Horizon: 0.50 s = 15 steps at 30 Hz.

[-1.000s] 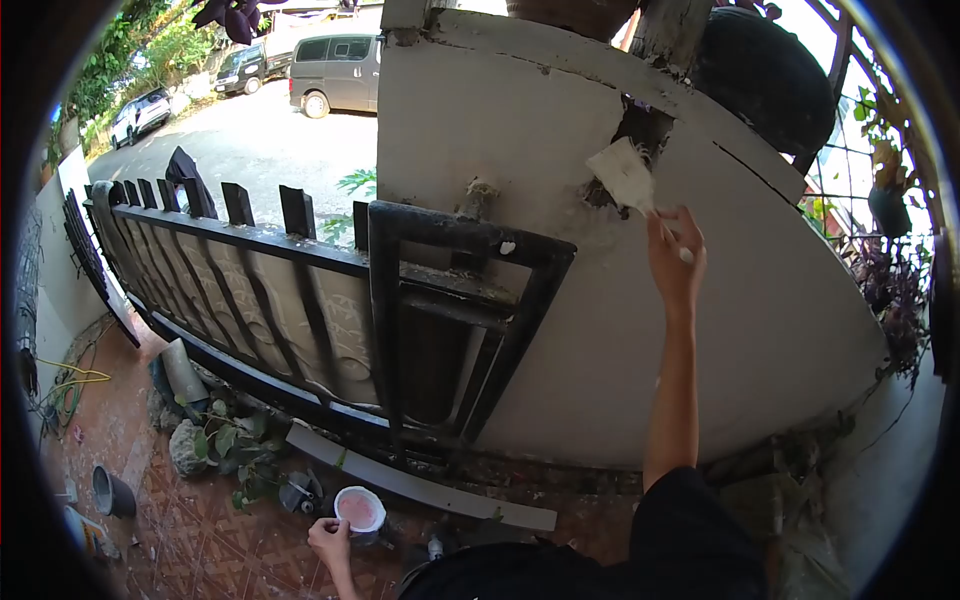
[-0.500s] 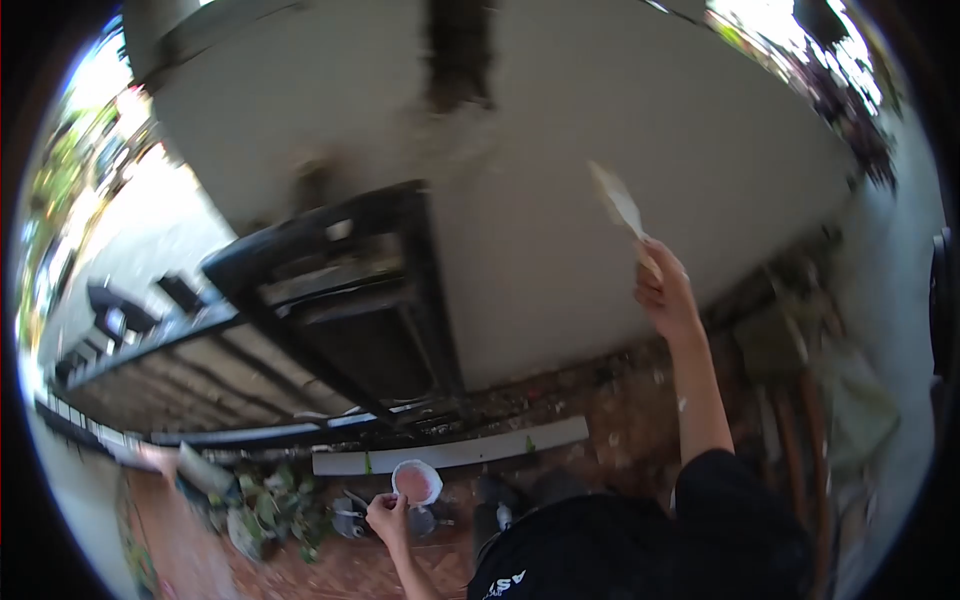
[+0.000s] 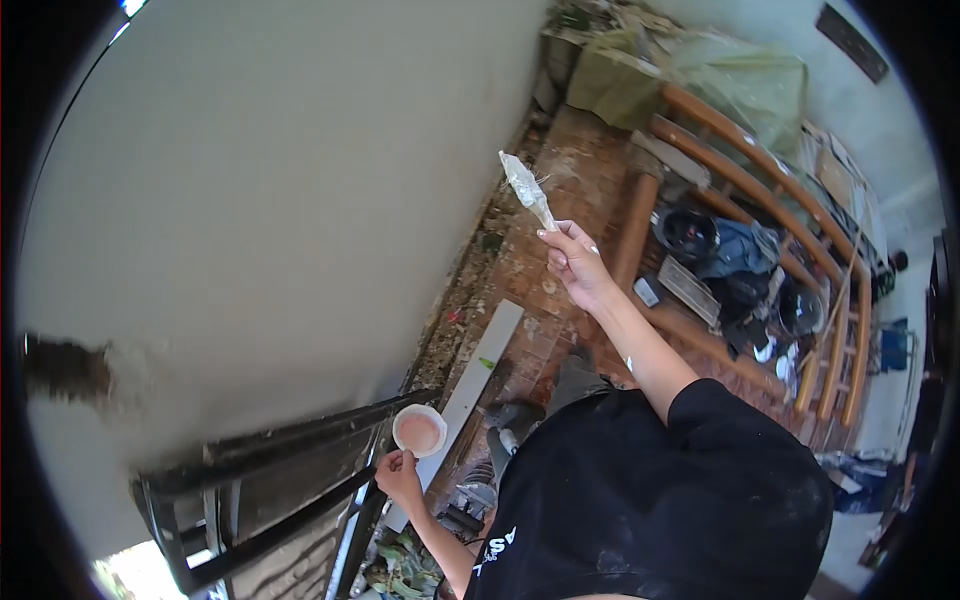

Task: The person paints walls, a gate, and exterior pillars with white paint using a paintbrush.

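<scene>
My right hand (image 3: pixel 577 262) is closed around the handle of a paintbrush (image 3: pixel 524 186), raised out in front of me. White paint coats its bristles and lower part, and the tip points up and left, toward the wall (image 3: pixel 280 190). Low on the left, my left hand (image 3: pixel 398 478) pinches the rim of a small white cup (image 3: pixel 419 431). The inside of the cup looks pinkish. White specks show on my right hand and forearm.
A black metal gate (image 3: pixel 270 490) stands at lower left. A long pale board (image 3: pixel 465 395) lies along the wall's foot. On the right, a wooden ladder-like frame (image 3: pixel 745 165) surrounds buckets, cloth and clutter. A green tarp (image 3: pixel 615 80) covers things at the back.
My view has swung to the right, so the gate and the wall's dark patch now sit further left. The brush and cup are still in my hands.
</scene>
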Tool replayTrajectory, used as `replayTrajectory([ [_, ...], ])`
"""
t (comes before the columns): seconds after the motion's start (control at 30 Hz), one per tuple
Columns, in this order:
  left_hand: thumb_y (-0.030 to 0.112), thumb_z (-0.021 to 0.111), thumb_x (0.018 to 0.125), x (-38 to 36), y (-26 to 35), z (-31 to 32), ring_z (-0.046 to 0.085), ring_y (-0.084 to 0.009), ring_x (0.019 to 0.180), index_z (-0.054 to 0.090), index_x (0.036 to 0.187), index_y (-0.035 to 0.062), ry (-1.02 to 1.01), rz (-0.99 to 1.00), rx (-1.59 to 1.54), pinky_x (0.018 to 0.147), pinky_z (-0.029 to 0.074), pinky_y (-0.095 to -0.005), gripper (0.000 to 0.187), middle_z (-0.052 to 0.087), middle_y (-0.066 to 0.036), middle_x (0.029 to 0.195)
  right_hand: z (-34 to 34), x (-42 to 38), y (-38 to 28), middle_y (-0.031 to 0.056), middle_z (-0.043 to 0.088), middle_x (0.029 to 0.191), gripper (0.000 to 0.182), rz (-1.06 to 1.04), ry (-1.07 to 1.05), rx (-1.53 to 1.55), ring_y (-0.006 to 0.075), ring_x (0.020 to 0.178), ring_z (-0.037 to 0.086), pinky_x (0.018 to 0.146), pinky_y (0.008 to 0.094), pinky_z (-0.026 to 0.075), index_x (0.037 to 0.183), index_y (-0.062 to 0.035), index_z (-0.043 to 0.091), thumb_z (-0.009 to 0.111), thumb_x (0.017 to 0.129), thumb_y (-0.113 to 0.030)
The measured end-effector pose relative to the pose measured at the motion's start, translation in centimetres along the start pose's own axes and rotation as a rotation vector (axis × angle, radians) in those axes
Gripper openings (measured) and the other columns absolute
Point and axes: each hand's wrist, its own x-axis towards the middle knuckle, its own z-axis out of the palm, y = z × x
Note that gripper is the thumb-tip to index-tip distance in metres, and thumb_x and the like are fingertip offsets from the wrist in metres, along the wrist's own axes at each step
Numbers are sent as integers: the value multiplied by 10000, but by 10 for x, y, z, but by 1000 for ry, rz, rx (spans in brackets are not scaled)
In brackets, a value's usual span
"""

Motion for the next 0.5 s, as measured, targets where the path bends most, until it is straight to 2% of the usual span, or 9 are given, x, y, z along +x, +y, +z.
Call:
replayTrajectory([
  [0.07,8,583,691,4,19,23,557,-111,529,554,737,-68,-60,24,28,498,437,-194,93,577,-86,603,-32,3,-4,-45,481,653,168,-181,79,-174,21,534,400,494,169,300,804,-109,466,612,721,-99],
  [0.1,5,585,695,6,32,36,556,-111,534,552,743,-68,-89,44,34,502,440,-193,94,575,-83,612,-46,5,-6,-45,481,653,168,-176,107,-161,21,534,400,494,169,300,804,-109,466,612,721,-99],
  [0.17,-8,589,700,6,53,61,549,-106,532,547,752,-70,-153,66,62,508,447,-195,91,571,-85,623,-70,10,-8,-31,516,676,170,-431,192,-472,27,561,430,543,159,330,800,-99,501,635,699,-125],
  [0.2,-10,586,706,5,62,73,548,-104,536,547,755,-70,-184,75,79,512,446,-193,87,572,-84,628,-83,10,-14,-7,553,710,178,-382,289,-673,80,672,481,712,230,361,776,-98,534,651,645,-130],
  [0.23,-13,583,712,4,72,86,546,-102,539,546,757,-71,-214,84,93,515,445,-191,82,572,-82,632,-94,11,-18,-7,553,710,178,-369,308,-663,80,672,481,712,230,361,776,-98,534,651,645,-130],
  [0.33,-21,574,723,-2,93,124,544,-96,548,546,759,-69,-288,81,66,523,442,-186,66,571,-72,638,-113,6,-39,12,553,690,170,-729,347,-1479,191,859,464,918,482,178,717,-120,568,614,555,-143],
  [0.37,-21,574,723,-3,99,135,544,-96,548,546,759,-69,-297,79,82,523,442,-186,66,571,-72,638,-121,7,-42,12,553,690,170,-713,357,-1475,191,859,464,918,482,178,717,-120,568,614,555,-143],
  [0.43,-22,572,728,-6,106,153,542,-92,556,547,759,-67,-363,82,70,532,442,-184,60,570,-67,642,-133,12,-47,-12,551,676,163,-813,299,-1581,177,848,471,944,495,163,715,-125,566,609,558,-132],
  [0.5,-20,573,728,-14,117,171,541,-91,554,547,761,-64,-375,75,63,532,440,-183,61,571,-66,640,-148,18,-51,-26,553,678,160,-781,288,-1584,173,846,476,963,505,137,712,-127,566,609,558,-129],
])
